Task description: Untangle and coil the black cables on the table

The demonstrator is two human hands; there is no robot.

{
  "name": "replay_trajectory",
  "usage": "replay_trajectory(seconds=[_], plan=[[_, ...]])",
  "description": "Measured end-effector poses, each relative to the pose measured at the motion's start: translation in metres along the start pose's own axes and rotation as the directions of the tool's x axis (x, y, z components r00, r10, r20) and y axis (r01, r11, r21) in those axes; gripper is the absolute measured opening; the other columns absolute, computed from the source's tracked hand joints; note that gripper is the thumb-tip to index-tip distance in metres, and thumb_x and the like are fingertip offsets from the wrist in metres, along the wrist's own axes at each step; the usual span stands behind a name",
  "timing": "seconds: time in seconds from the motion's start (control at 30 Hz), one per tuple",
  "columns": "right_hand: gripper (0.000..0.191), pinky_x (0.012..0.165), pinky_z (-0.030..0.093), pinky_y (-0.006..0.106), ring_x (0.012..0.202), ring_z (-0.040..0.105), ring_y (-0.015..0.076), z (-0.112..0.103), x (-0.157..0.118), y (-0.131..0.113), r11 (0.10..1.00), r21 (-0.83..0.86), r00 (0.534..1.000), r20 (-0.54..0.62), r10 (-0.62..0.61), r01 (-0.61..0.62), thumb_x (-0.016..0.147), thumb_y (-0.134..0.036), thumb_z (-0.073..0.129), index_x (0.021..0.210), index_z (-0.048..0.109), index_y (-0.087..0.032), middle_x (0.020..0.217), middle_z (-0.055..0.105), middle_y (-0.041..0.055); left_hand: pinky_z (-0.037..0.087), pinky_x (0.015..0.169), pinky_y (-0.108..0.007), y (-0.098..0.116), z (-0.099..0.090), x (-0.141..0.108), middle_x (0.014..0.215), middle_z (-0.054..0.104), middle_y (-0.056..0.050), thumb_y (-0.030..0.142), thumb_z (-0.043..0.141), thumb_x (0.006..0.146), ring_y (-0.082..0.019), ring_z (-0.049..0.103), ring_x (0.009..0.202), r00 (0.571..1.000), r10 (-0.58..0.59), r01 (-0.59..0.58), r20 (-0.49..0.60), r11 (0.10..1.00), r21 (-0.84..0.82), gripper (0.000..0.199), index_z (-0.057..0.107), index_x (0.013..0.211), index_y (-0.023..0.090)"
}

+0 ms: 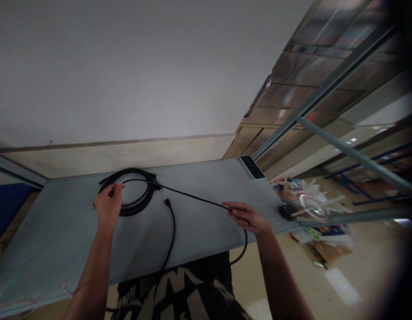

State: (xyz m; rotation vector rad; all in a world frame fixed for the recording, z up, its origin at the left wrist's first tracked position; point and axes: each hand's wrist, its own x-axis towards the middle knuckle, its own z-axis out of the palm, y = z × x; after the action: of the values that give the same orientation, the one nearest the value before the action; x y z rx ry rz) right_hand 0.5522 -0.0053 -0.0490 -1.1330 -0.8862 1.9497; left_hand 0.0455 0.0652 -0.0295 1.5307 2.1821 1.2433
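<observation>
my left hand (107,205) pinches the coil (135,195) on the bench (59,240); my right hand (246,217) grips the limp, light cable (192,197), best held by its strand.

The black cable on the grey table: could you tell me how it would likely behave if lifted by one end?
The black cable probably flops: it lies coiled by the left hand and droops past the right hand. It looks thin, so likely light. The coil may unwind and drag.

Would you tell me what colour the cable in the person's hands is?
The cable is black, seen best in the head view.
</observation>
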Motion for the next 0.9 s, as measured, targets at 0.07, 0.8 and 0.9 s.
replay_trajectory(seconds=[0.07, 0.8, 0.9], plan=[[0.04, 0.032, 0.015, 0.013, 0.037, 0.029, -0.0011, 0.004, -0.005, -0.002, 0.989, -0.12, 0.996, 0.017, 0.089, -0.086, 0.078, -0.03, 0.082, 0.114, 0.077, -0.012, 0.065, 0.058, -0.002, 0.05, 0.08, -0.037, -0.002, 0.0, 0.002, 0.085, 0.075, -0.007, 0.052, 0.052, 0.091, -0.027, 0.069, 0.082, 1.0, 0.002, -0.002, -0.003, 1.0, 0.002, 0.04, 0.078, 0.091, 0.02], [0.036, 0.034, 0.02, 0.017, 0.036, 0.032, 0.0032, 0.019, -0.083, 0.035, 0.732, -0.503, 0.857, -0.035, 0.514, -0.459, 0.079, -0.047, 0.074, 0.084, 0.078, -0.011, 0.05, 0.045, -0.0055, 0.05, 0.081, -0.039, -0.005, 0.015, 0.005, 0.083, 0.074, -0.009, 0.054, 0.051, 0.09, -0.028, 0.067, 0.081, 0.998, -0.055, 0.054, -0.022, 0.998, -0.034, 0.044, 0.077, 0.089, 0.018], [0.05, 0.037, 0.024, 0.019, 0.036, 0.036, 0.0057, 0.018, -0.098, 0.041, 0.754, -0.492, 0.882, -0.064, 0.467, -0.435, 0.081, -0.057, 0.068, 0.095, 0.079, -0.011, 0.048, 0.045, -0.0056, 0.05, 0.08, -0.038, -0.008, 0.009, 0.01, 0.083, 0.074, -0.009, 0.054, 0.051, 0.091, -0.028, 0.067, 0.081, 0.996, -0.072, 0.068, -0.058, 0.996, -0.06, 0.044, 0.076, 0.088, 0.018]])
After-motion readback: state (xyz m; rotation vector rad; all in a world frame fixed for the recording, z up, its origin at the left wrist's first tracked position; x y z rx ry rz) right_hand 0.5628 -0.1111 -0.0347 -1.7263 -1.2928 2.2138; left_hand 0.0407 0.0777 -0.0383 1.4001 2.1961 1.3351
